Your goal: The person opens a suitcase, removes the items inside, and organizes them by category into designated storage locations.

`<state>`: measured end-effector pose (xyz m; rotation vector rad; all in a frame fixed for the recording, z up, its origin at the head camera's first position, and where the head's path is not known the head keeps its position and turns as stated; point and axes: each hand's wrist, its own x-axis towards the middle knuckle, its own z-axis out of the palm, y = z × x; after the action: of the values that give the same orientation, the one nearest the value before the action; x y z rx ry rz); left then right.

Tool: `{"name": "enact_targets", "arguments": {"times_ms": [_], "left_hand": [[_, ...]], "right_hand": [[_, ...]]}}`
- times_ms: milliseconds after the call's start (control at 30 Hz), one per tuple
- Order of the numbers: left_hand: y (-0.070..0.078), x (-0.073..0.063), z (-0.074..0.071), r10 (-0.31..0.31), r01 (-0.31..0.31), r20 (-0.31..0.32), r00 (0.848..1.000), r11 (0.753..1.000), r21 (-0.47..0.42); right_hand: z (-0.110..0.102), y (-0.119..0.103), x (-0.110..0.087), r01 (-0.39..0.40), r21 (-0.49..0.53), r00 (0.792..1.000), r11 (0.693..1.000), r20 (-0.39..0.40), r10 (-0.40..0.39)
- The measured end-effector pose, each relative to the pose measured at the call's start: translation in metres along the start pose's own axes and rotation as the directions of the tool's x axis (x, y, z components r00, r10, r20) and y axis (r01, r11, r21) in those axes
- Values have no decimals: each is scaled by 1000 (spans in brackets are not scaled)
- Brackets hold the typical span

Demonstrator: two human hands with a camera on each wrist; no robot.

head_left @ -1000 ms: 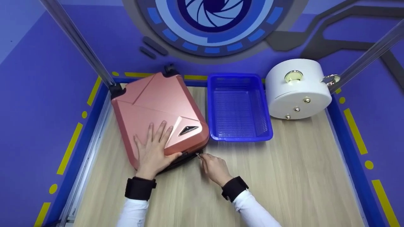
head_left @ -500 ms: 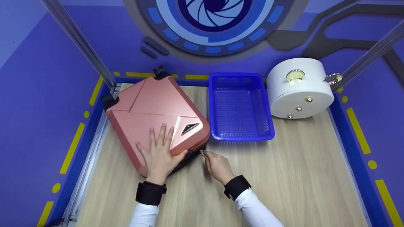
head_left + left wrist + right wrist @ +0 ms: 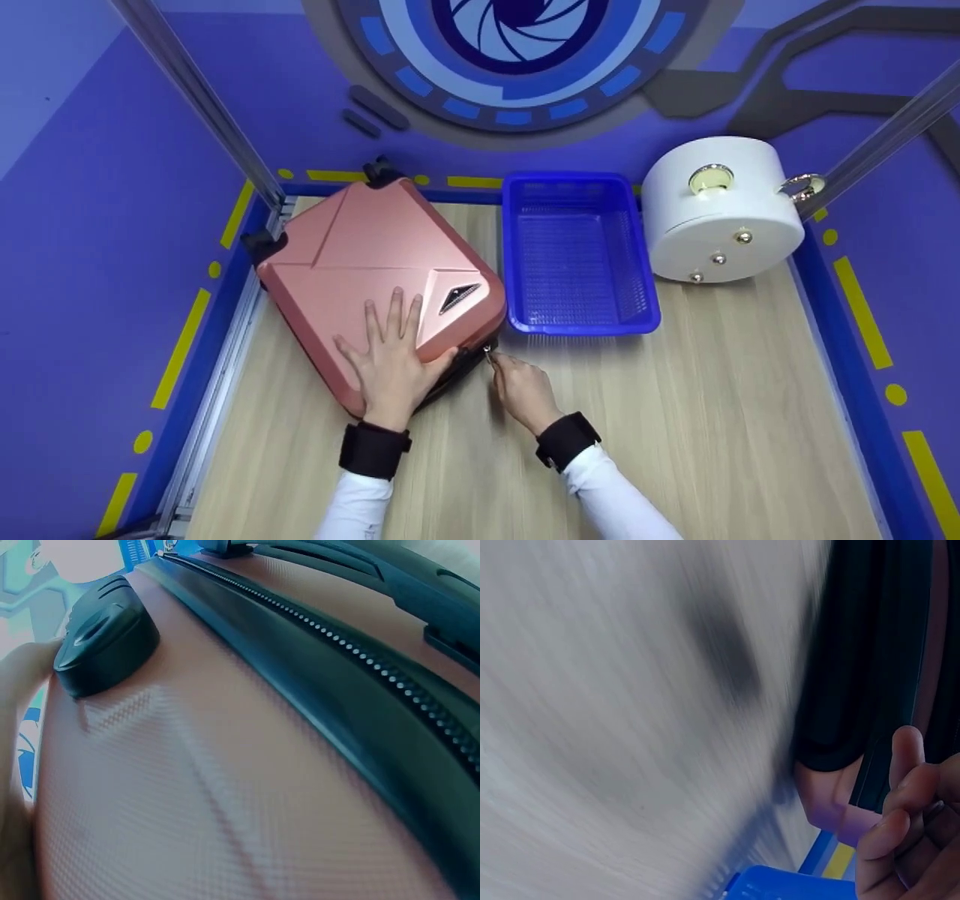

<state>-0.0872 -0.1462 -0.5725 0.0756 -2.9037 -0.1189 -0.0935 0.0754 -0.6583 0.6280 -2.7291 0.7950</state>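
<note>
A pink hard-shell suitcase [image 3: 360,232] lies on its side on the table, its wheels pointing to the back left. My left hand [image 3: 391,371] rests on its upper face, fingers straight and spread, thumb over the near edge. At the suitcase's near right corner my right hand [image 3: 525,390] pinches a metal zipper pull [image 3: 488,351]. The left wrist view shows the zipper [image 3: 330,634] along a black band, with a black handle [image 3: 360,574] beside it. Close to the left thumb is a black rounded fitting [image 3: 109,637]. Curled fingers [image 3: 889,836] show in the right wrist view.
A blue plastic basket [image 3: 585,329] stands just right of the suitcase. Farther right is a white round case [image 3: 724,202] with gold-coloured fittings. Blue walls enclose the back and sides, with a metal rail [image 3: 217,390] along the left.
The suitcase has turned counterclockwise, its wheel end shifting left. My right hand has moved slightly away from me with the zipper pull, toward the corner; my left hand has shifted right, staying on the suitcase.
</note>
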Motion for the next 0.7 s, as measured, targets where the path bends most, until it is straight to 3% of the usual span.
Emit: {"name": "enact_targets", "arguments": {"times_ms": [300, 500, 700], "left_hand": [[16, 11, 6, -11, 12, -50, 999, 1000, 14], [28, 19, 10, -59, 62, -92, 994, 998, 29], [40, 33, 12, -133, 133, -55, 990, 991, 2]], "right_hand": [[-1, -1, 6, 46, -71, 999, 996, -22, -48], [6, -11, 6, 89, -90, 996, 992, -1, -90], [13, -25, 7, 87, -52, 995, 995, 52, -84]]}}
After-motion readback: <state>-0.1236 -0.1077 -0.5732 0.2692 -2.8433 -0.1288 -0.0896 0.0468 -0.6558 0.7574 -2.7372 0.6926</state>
